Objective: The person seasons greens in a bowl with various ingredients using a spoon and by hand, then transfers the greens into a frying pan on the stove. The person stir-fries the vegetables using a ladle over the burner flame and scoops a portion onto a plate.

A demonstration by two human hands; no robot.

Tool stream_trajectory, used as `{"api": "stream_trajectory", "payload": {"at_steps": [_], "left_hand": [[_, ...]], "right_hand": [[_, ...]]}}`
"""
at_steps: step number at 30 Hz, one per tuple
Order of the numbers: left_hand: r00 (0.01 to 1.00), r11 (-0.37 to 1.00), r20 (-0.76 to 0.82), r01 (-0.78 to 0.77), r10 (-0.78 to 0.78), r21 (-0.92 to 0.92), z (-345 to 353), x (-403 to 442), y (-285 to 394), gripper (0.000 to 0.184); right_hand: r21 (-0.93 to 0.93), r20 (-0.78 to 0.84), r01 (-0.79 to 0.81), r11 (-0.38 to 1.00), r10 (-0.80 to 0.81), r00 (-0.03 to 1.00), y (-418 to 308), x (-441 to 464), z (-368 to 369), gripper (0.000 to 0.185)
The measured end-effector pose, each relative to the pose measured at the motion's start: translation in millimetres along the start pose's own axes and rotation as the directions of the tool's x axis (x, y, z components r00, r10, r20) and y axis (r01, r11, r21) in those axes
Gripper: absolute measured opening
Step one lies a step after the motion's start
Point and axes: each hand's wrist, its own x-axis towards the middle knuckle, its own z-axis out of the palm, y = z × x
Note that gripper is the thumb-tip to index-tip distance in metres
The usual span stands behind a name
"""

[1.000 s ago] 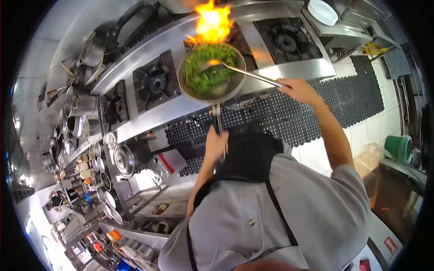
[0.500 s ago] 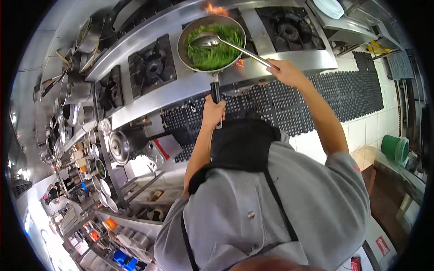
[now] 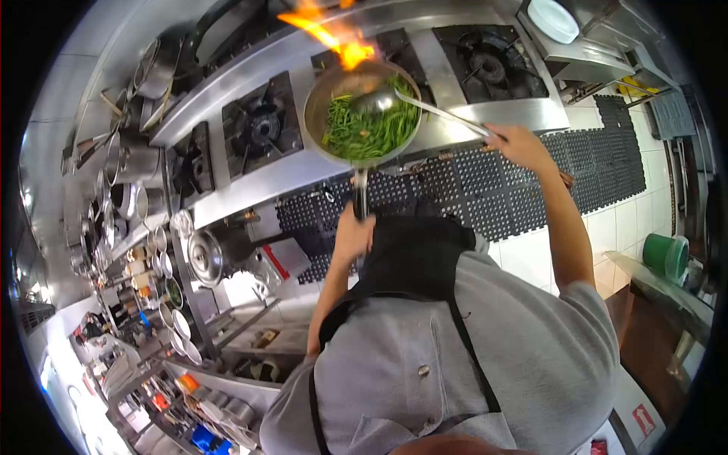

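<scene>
My left hand (image 3: 353,233) is closed around the black handle of a round frying pan (image 3: 312,144), which is over the stove. Chopped green vegetables (image 3: 371,135) lie in the pan, mostly on its near and right side. A long metal ladle (image 3: 455,119) is gripped by its end in my right hand (image 3: 519,145), and its bowl rests over the greens. Orange flames (image 3: 350,51) rise at the far edge of the pan.
Burner grates flank the pan, one at the left (image 3: 263,127) and one at the right (image 3: 487,64). White plates (image 3: 553,20) sit at the upper right. Black perforated mats (image 3: 478,186) cover the floor. A lidded pot (image 3: 206,256) stands at the left.
Since half a second ago the pan and my left hand have come back toward my body, and the flames have grown. My right hand has shifted slightly right and down with the ladle.
</scene>
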Motion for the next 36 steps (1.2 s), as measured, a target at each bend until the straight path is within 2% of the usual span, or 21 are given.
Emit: {"api": "stream_trajectory", "payload": {"at_steps": [1,2,5,8,10,11,13,15,16,18,20,22,24,25,26,28,30,32,33,34,36], "left_hand": [[0.997,0.994,0.066,-0.024,0.031,-0.11,-0.7,25.8,-1.4,0.013],[0.997,0.996,-0.009,-0.082,0.082,-0.042,5.9,46.3,15.5,0.012],[0.995,0.997,-0.053,-0.08,0.08,0.003,9.6,29.5,32.6,0.011],[0.992,0.989,-0.02,0.118,-0.121,-0.092,2.8,-4.9,10.2,0.012],[0.999,0.999,0.032,-0.014,0.015,-0.048,1.0,28.5,15.8,0.014],[0.997,0.994,-0.004,-0.08,0.08,-0.079,9.0,48.7,24.3,0.013],[0.997,0.998,-0.037,-0.061,0.06,-0.032,13.8,45.1,14.3,0.015],[0.994,0.994,-0.016,-0.107,0.106,-0.032,2.2,13.0,7.2,0.017],[0.999,0.996,0.007,0.037,-0.036,-0.085,-0.7,-1.3,2.3,0.016],[0.999,1.0,0.032,-0.022,0.023,-0.012,-8.6,13.7,18.7,0.015],[0.996,0.998,0.058,-0.066,0.067,-0.025,0.3,61.3,15.6,0.013],[0.995,0.996,-0.043,-0.084,0.085,0.025,11.6,56.6,23.0,0.014],[0.997,0.997,-0.04,-0.063,0.065,0.049,5.3,7.3,24.6,0.015],[0.999,0.996,-0.01,0.03,-0.031,-0.084,6.3,-4.5,6.5,0.016],[0.999,0.996,-0.027,0.033,-0.035,-0.087,12.5,1.5,10.4,0.016],[0.998,0.991,-0.006,-0.057,0.057,-0.12,13.4,30.5,24.9,0.014],[0.998,0.986,-0.001,-0.057,0.058,-0.16,19.1,70.2,19.0,0.012],[0.998,0.993,0.016,-0.066,0.068,-0.101,6.7,36.4,13.9,0.012],[0.999,0.994,0.023,-0.045,0.048,-0.1,4.7,11.3,9.2,0.011],[1.0,0.998,-0.013,0.025,-0.026,-0.062,6.3,-17.9,22.3,0.007],[0.999,0.99,0.023,0.03,-0.027,-0.137,3.2,-19.7,36.3,0.007]], "right_hand": [[-0.002,0.043,-0.146,0.989,0.146,0.988,-13.2,14.8,11.5,0.043],[-0.02,0.072,-0.288,0.957,0.289,0.955,-25.9,30.6,17.4,0.042],[-0.052,0.117,-0.209,0.977,0.214,0.97,-32.5,18.6,8.7,0.041],[0.057,0.09,-0.148,0.987,0.143,0.986,0.2,13.8,-6.2,0.036],[-0.067,0.081,-0.213,0.975,0.218,0.973,-29.2,30.4,-3.3,0.035],[-0.064,0.025,-0.16,0.985,0.162,0.987,-39.5,39.4,10.7,0.036],[-0.058,0.085,-0.139,0.989,0.143,0.986,-47.8,37.3,18.4,0.035],[-0.126,0.035,-0.067,0.99,0.072,0.997,-13.3,33.0,-4.0,0.034],[-0.076,-0.021,-0.044,0.996,0.043,0.999,6.6,16.8,-7.1,0.035],[-0.022,-0.041,-0.002,1.0,0.001,0.999,7.9,19.4,-1.4,0.035],[-0.106,-0.002,-0.149,0.983,0.15,0.989,-30.4,43.4,10.0,0.04],[-0.068,0.096,-0.216,0.974,0.222,0.97,-41.6,42.6,11.5,0.043],[-0.121,0.219,-0.156,0.98,0.18,0.959,-10.6,30.1,-12.3,0.043],[-0.087,0.05,0.042,0.995,-0.038,0.998,22.2,15.2,-10.6,0.042],[-0.082,0.056,0.058,0.995,-0.054,0.997,19.0,21.3,-8.0,0.042],[-0.104,0.026,-0.252,0.962,0.256,0.966,-12.1,34.4,8.2,0.043],[-0.069,0.034,-0.287,0.955,0.29,0.956,-55.5,33.3,9.6,0.042],[-0.155,0.04,-0.052,0.987,0.059,0.997,-26.9,40.2,7.5,0.041],[-0.097,0.204,-0.301,0.949,0.315,0.927,-61.0,25.8,-31.7,0.039],[-0.103,0.198,-0.295,0.95,0.31,0.93,-58.9,17.3,-39.5,0.039],[0.023,0.033,-0.041,0.999,0.04,0.999,-40.9,-6.9,-52.1,0.038]]}}
